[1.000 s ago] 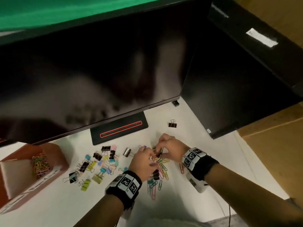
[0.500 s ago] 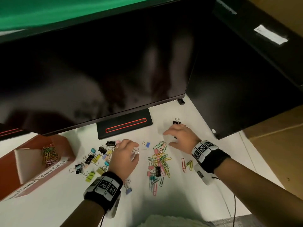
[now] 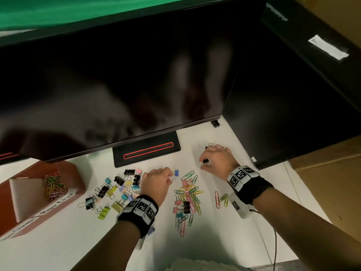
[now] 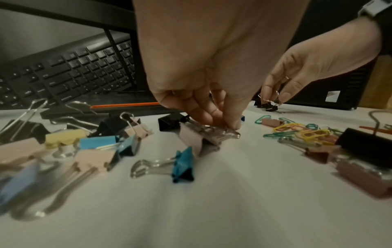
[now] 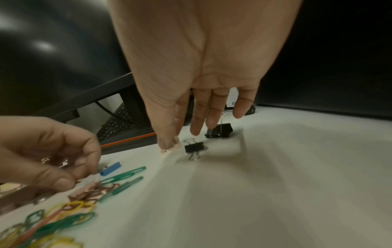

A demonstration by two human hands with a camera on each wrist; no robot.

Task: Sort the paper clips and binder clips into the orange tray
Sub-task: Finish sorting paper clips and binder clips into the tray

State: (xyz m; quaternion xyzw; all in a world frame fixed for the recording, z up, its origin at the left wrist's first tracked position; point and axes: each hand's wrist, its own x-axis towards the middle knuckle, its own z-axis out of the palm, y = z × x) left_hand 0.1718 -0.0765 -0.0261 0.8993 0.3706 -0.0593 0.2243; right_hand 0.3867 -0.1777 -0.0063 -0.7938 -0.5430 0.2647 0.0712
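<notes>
The orange tray [image 3: 75, 174] stands at the left with paper clips [image 3: 53, 185] in one compartment. Coloured and black binder clips [image 3: 117, 189] lie in a heap left of my left hand [image 3: 169, 177]. A pile of coloured paper clips [image 3: 190, 194], with a few binder clips mixed in, lies between my hands. My left hand [image 4: 220, 125] pinches the wire handles of a pale lilac binder clip [image 4: 197, 139] that rests on the table. My right hand [image 5: 175, 141] is farther back, thumb and forefinger pinching a small pale pink clip [image 5: 176, 145]. Two black binder clips [image 5: 194, 147] lie under its straight fingers.
A large dark monitor [image 3: 117, 85] overhangs the table, its stand base [image 3: 146, 151] just beyond the clips. A black case [image 3: 293, 94] walls off the right side. A keyboard [image 4: 74, 73] lies behind the stand. A cable [image 3: 274, 237] runs along the near right.
Both hands have left the paper clip pile. The left went left to the binder clips and took hold of one. The right reached back to the far black clips.
</notes>
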